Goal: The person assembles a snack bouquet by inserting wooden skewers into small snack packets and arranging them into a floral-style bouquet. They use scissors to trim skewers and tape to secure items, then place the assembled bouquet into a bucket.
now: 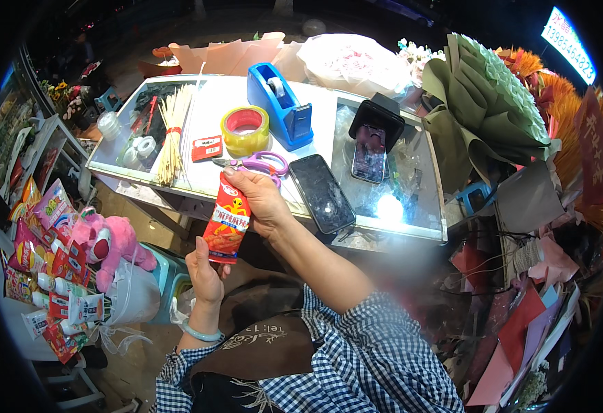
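A red snack packet (228, 219) with a yellow cartoon figure is held between both my hands, in front of the table's near edge. My left hand (206, 272) grips its lower end. Around its upper right side my right hand (260, 199) is closed, thumb near the top corner. Just beyond the packet lie purple-handled scissors (263, 164), partly hidden by my right hand. A roll of yellow tape (245, 131) stands behind them, beside a small red and white box (207, 148). To the right of my right hand a black phone (322, 193) lies flat.
A blue tape dispenser (279, 107) and a bundle of thin sticks (173, 134) rest on the table (212, 89). Another phone (370, 153) leans in a black holder. Wrapped bouquets (477, 96) crowd the right; snack packets (67, 261) and a pink plush toy (112, 241) are at left.
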`<state>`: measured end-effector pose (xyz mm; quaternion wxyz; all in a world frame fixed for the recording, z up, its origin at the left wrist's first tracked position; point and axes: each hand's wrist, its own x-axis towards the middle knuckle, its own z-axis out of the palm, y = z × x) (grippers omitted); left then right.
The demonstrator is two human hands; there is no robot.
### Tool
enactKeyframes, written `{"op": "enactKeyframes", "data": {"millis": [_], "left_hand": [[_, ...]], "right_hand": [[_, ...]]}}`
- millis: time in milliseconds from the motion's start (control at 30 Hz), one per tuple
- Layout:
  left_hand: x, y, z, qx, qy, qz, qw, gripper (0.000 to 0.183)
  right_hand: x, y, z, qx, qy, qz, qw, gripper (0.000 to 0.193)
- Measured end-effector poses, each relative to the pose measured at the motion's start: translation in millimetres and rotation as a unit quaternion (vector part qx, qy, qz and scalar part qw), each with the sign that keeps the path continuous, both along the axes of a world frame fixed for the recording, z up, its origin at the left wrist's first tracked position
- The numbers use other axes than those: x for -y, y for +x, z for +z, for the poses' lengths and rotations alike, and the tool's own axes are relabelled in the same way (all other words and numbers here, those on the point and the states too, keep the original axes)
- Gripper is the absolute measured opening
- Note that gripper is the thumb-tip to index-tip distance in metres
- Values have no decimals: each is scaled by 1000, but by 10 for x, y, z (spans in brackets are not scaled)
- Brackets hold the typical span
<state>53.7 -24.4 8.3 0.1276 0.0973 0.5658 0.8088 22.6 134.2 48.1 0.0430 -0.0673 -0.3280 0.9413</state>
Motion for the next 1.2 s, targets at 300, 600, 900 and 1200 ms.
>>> {"op": "enactKeyframes", "data": {"millis": [300, 600, 900, 1200], "left_hand": [[25, 21, -51, -7, -80, -97, 992, 22], [457, 107, -165, 11, -53, -77, 996, 21], [967, 128, -512, -72, -77, 225, 969, 24], [1031, 444, -694, -54, -121, 303, 944, 26]], "right_hand": [[-84, -46, -48, -22, -13, -27, 999, 13], [-75, -109, -209, -47, 44, -54, 996, 23], [700, 434, -1163, 74, 166, 169, 969, 29], [1044, 675, -976, 64, 305, 327, 892, 15]]}}
